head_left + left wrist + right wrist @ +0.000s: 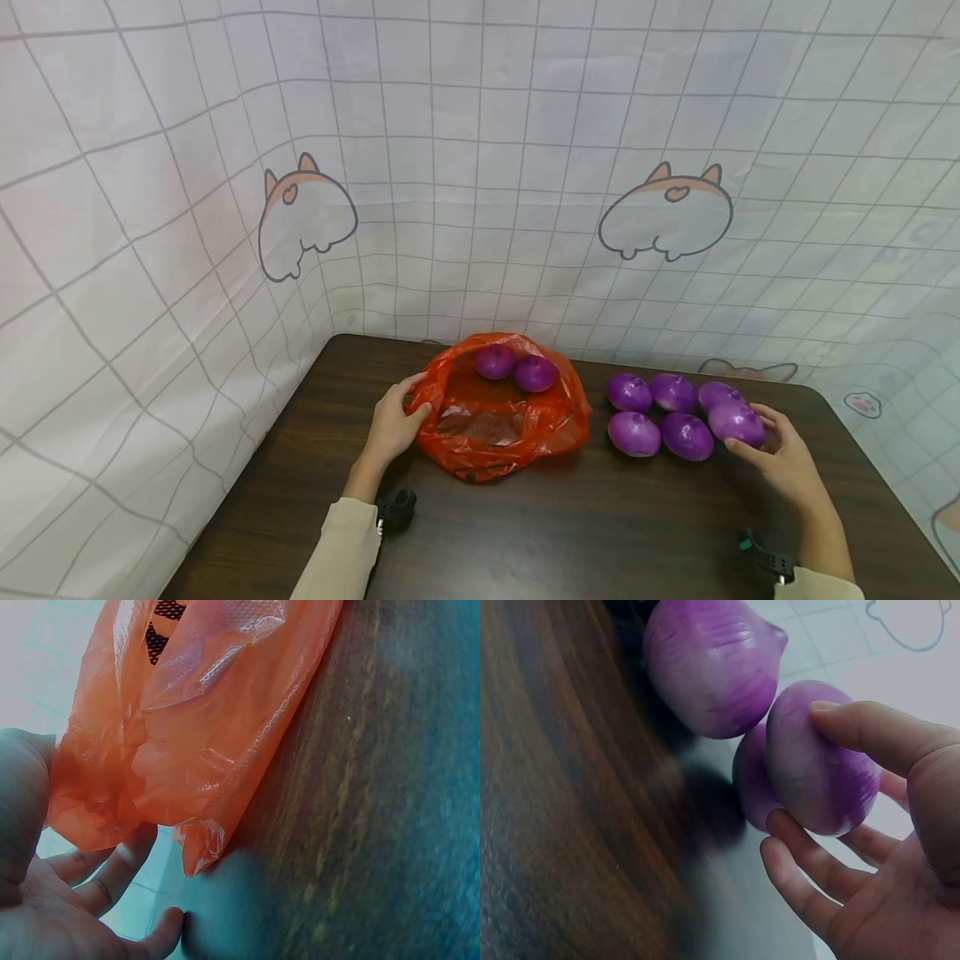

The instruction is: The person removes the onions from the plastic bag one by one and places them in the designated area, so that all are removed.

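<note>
Head view high, angled forward-down, wrist views close, left sharing red bag (561, 427) with head

White gridded cloth (480, 183) with 2 whole cartoon animals (666, 218) rises behind a dark wood-grained table (577, 533).

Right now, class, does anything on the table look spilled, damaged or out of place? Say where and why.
Nothing stands out. The red bag is crumpled, but that seems normal for thin plastic; the left hand grips its edge. Two purple onions lie inside; six more cluster to its right, one gripped by the right hand.
</note>
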Motion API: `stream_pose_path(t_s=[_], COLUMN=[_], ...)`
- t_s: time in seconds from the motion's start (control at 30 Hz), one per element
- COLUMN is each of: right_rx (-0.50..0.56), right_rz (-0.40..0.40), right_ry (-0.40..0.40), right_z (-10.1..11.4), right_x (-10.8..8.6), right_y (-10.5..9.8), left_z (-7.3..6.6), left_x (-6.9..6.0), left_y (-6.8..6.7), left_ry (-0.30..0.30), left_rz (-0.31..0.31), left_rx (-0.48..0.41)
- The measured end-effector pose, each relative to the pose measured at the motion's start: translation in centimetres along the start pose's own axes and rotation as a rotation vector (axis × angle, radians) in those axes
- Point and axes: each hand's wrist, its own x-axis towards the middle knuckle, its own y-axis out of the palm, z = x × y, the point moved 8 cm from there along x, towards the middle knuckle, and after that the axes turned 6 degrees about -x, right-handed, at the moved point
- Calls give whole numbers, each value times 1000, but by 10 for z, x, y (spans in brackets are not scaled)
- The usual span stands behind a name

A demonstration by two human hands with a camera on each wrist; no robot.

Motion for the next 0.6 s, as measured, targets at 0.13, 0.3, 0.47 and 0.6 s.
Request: stream_pose_path(t_s=[0.13,0.3,0.47,0.6], right_rx=[-7,-23,-35,-39], right_rz=[17,31,50,73], right_ry=[16,15,29,41], right_z=[-5,-10,-16,-21], right_x=[0,0,0,1], right_y=[1,2,3,4], left_z=[0,1,1,0], left_x=[0,0,0,-1], left_y=[0,0,0,0], left_ry=[-1,-5,-3,1], left_rz=[1,1,-1,-6], left_rx=[-4,-2,-4,-3])
